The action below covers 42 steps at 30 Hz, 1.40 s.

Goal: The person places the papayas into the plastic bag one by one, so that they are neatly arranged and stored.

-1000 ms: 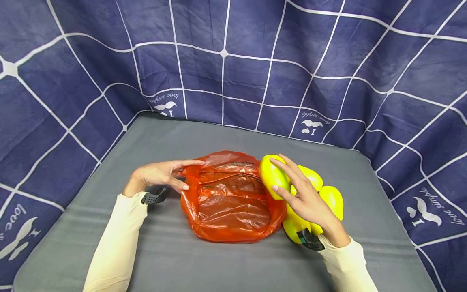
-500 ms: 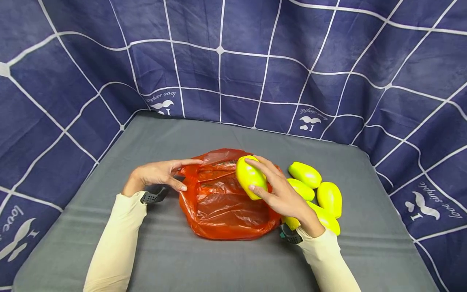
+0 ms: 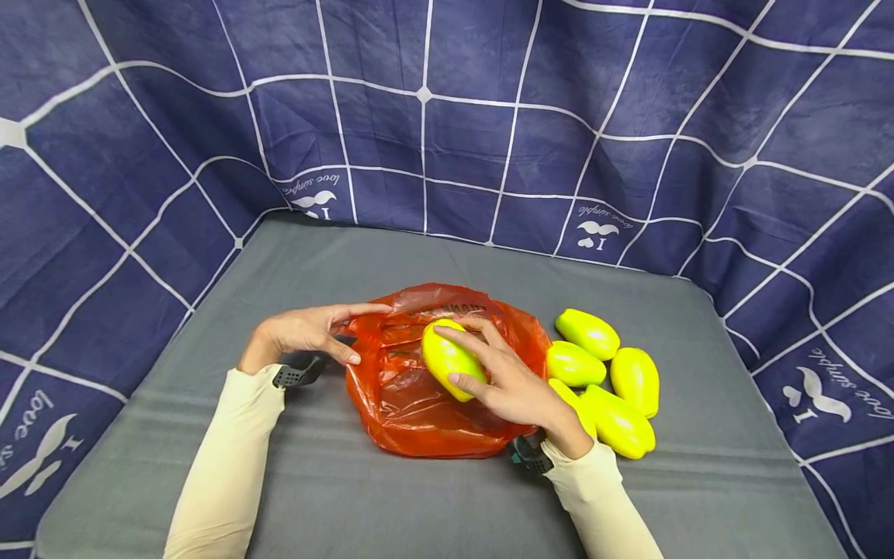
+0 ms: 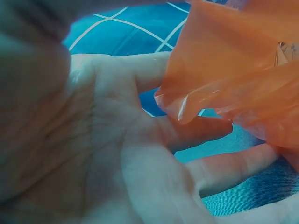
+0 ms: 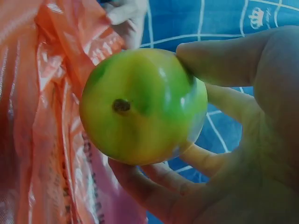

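Note:
A yellow-green oblong fruit (image 3: 447, 359) is gripped by my right hand (image 3: 520, 384) over the mouth of a red plastic bag (image 3: 433, 442). From the right wrist view, the fruit (image 5: 140, 105) shows its rounded end with a brown stem spot, thumb on one side and fingers on the other. My left hand (image 3: 300, 335) touches the bag's left rim, thumb and forefinger spread apart. In the left wrist view, its fingers (image 4: 224, 170) reach out fairly straight, with the bag's thin film (image 4: 224, 56) draped against them. Folds hide the bag's inside.
Several similar yellow-green fruits (image 3: 634, 382) lie grouped on the grey cloth surface (image 3: 405, 508), just right of the bag. A blue curtain with white grid lines (image 3: 461, 140) hangs behind and along both sides.
My right hand has carried the fruit leftward from the group of fruits to over the bag's mouth, and slightly toward me. The left hand has stayed at the bag's left rim.

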{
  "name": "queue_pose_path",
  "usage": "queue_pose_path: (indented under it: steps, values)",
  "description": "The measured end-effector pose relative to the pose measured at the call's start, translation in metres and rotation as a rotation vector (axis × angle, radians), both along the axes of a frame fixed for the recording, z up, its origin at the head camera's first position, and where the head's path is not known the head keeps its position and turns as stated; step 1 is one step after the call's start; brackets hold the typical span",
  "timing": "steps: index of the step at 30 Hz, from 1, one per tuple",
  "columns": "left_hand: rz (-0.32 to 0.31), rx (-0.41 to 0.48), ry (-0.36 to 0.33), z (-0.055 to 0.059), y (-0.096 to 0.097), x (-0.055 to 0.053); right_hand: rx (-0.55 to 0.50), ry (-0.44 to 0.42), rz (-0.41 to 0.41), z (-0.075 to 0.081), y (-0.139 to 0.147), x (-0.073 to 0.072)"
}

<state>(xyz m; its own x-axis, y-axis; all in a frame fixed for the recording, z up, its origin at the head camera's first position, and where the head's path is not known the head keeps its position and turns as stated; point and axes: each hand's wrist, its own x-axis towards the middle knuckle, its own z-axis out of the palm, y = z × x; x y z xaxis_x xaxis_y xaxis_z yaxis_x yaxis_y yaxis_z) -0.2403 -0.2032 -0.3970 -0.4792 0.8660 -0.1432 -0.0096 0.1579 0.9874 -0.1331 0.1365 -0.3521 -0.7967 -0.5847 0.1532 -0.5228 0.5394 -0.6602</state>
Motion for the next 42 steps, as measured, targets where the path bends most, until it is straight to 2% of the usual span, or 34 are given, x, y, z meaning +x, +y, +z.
queue_pose_path:
  steps: [9, 23, 31, 37, 42]
  values:
    - [0.007, -0.006, -0.028, 0.005, 0.002, -0.001, 0.045, -0.016, 0.040, -0.011, -0.015, -0.002]
    - [0.007, -0.009, 0.025, 0.002, 0.000, -0.002, 0.113, -0.103, 0.106, -0.025, -0.031, -0.001]
    - [0.018, -0.014, 0.009, 0.002, 0.001, -0.001, 0.134, -0.139, 0.148, -0.028, -0.034, 0.002]
    - [0.005, -0.002, 0.002, 0.000, 0.000, -0.001, 0.133, -0.121, 0.199, -0.029, -0.039, 0.006]
    - [-0.005, 0.004, -0.003, -0.002, 0.000, 0.000, 0.142, -0.104, 0.205, -0.032, -0.040, 0.008]
